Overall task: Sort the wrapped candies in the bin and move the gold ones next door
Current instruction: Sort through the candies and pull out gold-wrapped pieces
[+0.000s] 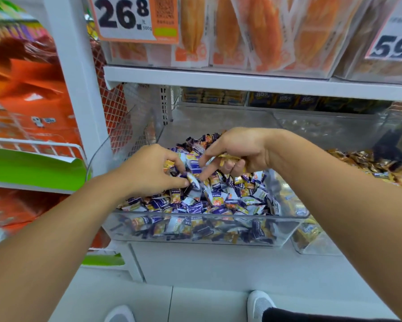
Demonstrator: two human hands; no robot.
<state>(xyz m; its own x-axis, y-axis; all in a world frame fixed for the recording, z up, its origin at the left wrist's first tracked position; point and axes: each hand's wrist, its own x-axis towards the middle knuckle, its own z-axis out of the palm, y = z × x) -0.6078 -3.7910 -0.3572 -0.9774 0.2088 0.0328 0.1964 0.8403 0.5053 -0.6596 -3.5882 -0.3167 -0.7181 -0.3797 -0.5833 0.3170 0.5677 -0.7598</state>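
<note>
Setting: shop aisle, white metal shelving, pale floor below the hands.
Feet: two white shoes on the floor, under the forearms.
Bin: clear plastic bin on the lower shelf, directly beneath both hands, heaped with purple-and-white wrapped candies, a few gold ones mixed in.
Left hand: fingers curled, thumb and fingertips pinching a purple-white candy on top of the heap.
Right hand: just beside the left, above the heap, fingers curled round several gold-wrapped candies.
Next bin: clear bin right of the right hand, holding a pile of gold candies.
Beyond hands: orange packets on the upper shelf, price card 26.8.
</note>
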